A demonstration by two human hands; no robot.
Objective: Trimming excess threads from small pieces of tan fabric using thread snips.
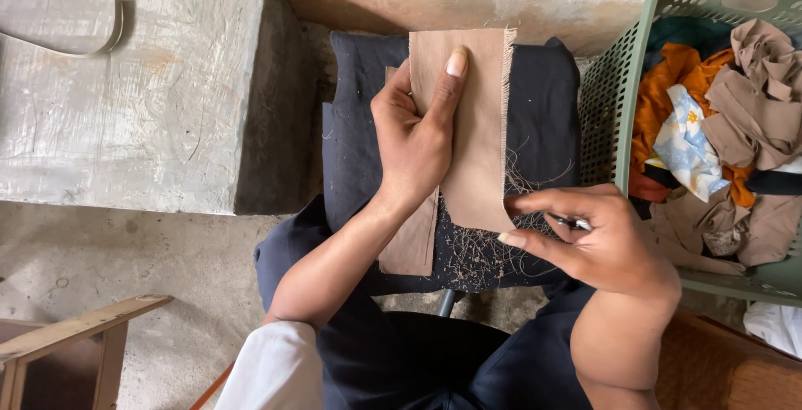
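A brown cloth piece [478, 118] with a frayed right edge lies on a dark cushion [541, 101] in front of me. My left hand [415, 139] holds its left side, thumb pressed flat on top. Another brown piece [413, 241] shows under that hand. My right hand [597, 239] is at the cloth's lower right corner, fingers pinched at the frayed edge, with a small metal tool [575, 224] held in it. Loose threads [480, 251] litter the cushion below the cloth.
A green plastic basket [614, 84] full of brown, orange and patterned cloth scraps stands at my right. A concrete block [134, 84] lies at the left, with a wooden frame [75, 331] at the lower left. My dark-trousered lap is below.
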